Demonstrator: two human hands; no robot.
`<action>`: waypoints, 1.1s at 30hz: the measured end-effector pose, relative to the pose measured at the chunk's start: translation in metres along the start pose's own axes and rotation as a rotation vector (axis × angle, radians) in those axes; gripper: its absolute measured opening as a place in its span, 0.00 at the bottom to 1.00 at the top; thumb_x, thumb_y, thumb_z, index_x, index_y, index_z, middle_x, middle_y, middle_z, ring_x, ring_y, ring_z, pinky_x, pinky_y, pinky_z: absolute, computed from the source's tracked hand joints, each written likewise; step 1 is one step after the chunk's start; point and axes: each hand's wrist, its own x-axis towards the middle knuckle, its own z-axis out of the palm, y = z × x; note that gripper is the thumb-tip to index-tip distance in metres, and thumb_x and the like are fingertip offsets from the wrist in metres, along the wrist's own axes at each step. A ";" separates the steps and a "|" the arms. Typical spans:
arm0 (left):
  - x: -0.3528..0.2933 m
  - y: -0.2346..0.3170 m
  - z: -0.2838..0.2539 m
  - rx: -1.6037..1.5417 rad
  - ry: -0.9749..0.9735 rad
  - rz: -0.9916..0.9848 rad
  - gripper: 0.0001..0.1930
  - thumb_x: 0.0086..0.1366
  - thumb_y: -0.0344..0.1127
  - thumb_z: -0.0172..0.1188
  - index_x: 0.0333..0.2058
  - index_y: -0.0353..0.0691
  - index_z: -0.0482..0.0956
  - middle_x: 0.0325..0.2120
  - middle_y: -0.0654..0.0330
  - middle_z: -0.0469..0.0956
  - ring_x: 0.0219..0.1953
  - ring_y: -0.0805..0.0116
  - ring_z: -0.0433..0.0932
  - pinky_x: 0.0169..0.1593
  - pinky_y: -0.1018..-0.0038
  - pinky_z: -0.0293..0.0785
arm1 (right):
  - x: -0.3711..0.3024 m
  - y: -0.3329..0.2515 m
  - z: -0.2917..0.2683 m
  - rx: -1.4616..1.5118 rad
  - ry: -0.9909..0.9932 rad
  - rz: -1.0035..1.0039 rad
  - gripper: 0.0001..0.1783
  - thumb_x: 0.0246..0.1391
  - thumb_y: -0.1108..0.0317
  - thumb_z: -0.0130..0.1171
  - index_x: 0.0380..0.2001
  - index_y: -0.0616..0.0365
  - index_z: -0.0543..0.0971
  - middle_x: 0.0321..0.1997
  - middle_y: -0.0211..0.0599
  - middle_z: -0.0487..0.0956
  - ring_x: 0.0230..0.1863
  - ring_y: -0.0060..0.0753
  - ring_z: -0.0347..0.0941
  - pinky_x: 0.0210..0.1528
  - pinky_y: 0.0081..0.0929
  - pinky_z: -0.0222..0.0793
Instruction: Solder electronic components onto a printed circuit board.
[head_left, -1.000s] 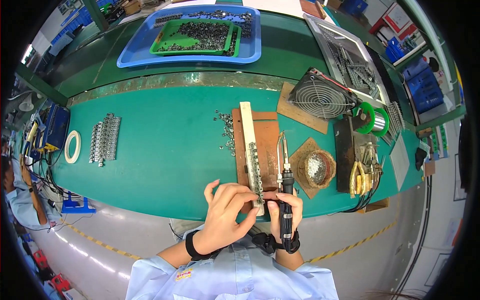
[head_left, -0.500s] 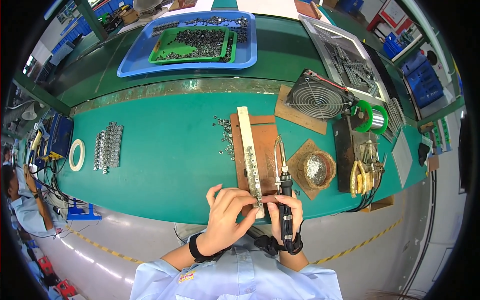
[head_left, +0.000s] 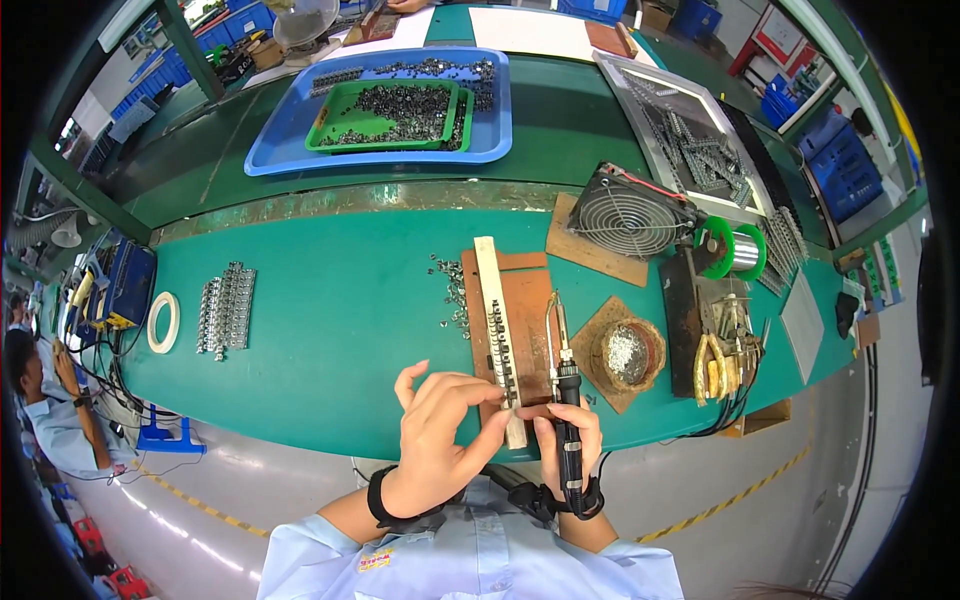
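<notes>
My left hand (head_left: 440, 425) is at the near end of a pale narrow bar (head_left: 487, 262), thumb and forefinger tips drawn together over it. Anything pinched between them is too small to make out. Along the bar runs a row of small metal parts (head_left: 502, 340). Beneath lies a reddish-brown board (head_left: 530, 300). My right hand (head_left: 572, 435) holds a black-handled soldering iron (head_left: 568, 390) upright, tip pointing away from me, with a thin metal tube beside it. Its forefinger reaches to the bar's near end. Loose small metal parts (head_left: 452, 290) are scattered left of the board.
Right of the board are a brown pot (head_left: 655, 355), a fan (head_left: 628, 215), a green solder wire spool (head_left: 745, 252) and a metal stand (head_left: 685, 330). Metal strips (head_left: 235, 305) and a tape ring (head_left: 162, 322) lie left. A blue tray (head_left: 275, 145) holding green trays is beyond.
The whole view has shifted slightly, so the bench sits lower. My left fingertips have parted a little at the bar, and the row of parts looks darker. The soldering iron stays in my right hand.
</notes>
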 end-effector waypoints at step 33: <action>0.012 0.003 0.000 0.027 0.056 0.020 0.08 0.48 0.31 0.62 0.29 0.42 0.74 0.25 0.66 0.74 0.30 0.70 0.73 0.52 0.63 0.48 | -0.003 -0.001 0.002 0.011 0.020 0.047 0.12 0.46 0.79 0.55 0.35 0.57 0.68 0.26 0.40 0.79 0.29 0.30 0.72 0.33 0.23 0.65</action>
